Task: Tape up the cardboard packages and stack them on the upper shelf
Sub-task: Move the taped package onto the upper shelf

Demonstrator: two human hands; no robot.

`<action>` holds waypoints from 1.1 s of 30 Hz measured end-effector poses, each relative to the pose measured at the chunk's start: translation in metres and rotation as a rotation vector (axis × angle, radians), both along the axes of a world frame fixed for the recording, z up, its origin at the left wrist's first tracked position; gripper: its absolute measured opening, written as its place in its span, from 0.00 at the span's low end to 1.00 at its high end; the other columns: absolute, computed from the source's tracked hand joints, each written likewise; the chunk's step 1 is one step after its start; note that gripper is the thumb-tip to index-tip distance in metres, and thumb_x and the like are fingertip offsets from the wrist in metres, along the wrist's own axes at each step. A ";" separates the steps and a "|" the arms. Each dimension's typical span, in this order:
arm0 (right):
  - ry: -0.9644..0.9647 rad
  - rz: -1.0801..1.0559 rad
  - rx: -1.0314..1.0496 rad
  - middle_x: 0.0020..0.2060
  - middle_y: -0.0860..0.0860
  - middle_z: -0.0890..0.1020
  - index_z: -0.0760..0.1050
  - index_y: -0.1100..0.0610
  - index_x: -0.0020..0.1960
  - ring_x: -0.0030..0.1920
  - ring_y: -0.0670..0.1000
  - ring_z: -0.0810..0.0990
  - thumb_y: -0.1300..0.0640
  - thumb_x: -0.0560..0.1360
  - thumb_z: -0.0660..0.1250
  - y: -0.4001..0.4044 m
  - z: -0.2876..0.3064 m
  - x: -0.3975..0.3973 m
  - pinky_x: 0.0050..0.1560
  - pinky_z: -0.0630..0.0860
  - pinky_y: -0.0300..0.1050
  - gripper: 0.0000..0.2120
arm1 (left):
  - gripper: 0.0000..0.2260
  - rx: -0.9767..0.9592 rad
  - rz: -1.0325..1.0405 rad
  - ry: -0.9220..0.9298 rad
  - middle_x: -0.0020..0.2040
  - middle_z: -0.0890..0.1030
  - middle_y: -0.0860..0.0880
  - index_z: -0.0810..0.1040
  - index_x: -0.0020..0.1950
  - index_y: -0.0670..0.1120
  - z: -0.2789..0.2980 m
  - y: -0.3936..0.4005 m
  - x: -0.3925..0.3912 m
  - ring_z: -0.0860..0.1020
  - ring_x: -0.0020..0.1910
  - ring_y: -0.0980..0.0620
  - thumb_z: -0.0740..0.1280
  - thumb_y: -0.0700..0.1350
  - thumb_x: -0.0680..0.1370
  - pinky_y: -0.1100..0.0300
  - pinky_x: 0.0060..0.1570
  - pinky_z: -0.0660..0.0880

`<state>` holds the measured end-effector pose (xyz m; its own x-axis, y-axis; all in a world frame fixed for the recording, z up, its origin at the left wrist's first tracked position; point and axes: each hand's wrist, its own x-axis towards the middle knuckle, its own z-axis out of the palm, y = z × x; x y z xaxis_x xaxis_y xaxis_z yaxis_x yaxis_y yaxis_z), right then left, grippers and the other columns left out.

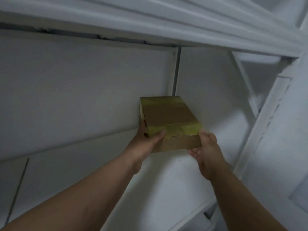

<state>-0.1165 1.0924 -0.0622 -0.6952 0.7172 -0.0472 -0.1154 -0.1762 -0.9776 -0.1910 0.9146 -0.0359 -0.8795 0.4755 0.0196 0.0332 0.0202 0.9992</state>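
While both my bare forearms reached up and forward from the bottom of the view, my left hand [146, 139] gripped the near left corner of the cardboard package [168, 119], thumb lying across the top on the yellowish tape [176, 130] and fingers curled round the left side. My right hand [206, 150] held the near right corner, its palm against the side and its fingertips tucked under the bottom edge. I held the package flat, its long side pointing away from me, over the white shelf [166, 180] (whether its underside touched the board I could not tell). One band of tape crossed the near end of the top face, and a second crossed the far end. Beyond the package's far end stood the white back wall [83, 90], with a thin grey upright [176, 70] running up its corner. To the right rose a white slotted post [270, 124], and overhead ran the underside of a white upper board [166, 19].
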 end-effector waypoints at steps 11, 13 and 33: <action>-0.198 0.129 0.189 0.68 0.50 0.70 0.55 0.35 0.77 0.63 0.60 0.76 0.39 0.74 0.62 0.089 0.011 -0.096 0.64 0.75 0.62 0.33 | 0.30 -0.185 0.199 0.027 0.68 0.70 0.49 0.61 0.77 0.51 0.013 0.078 -0.061 0.74 0.51 0.53 0.70 0.45 0.78 0.64 0.44 0.72; -0.234 0.075 0.241 0.68 0.55 0.69 0.59 0.36 0.76 0.59 0.62 0.76 0.41 0.75 0.63 0.088 0.010 -0.099 0.61 0.77 0.60 0.30 | 0.28 -0.203 0.137 0.030 0.63 0.71 0.51 0.64 0.76 0.51 0.009 0.082 -0.059 0.73 0.49 0.56 0.70 0.43 0.78 0.67 0.38 0.71; -0.158 0.202 0.626 0.59 0.55 0.79 0.76 0.57 0.64 0.59 0.57 0.77 0.52 0.66 0.64 -0.003 0.009 -0.067 0.62 0.75 0.53 0.27 | 0.30 -0.248 0.108 0.036 0.76 0.65 0.56 0.62 0.78 0.53 -0.015 -0.004 -0.027 0.67 0.72 0.54 0.70 0.47 0.78 0.54 0.72 0.65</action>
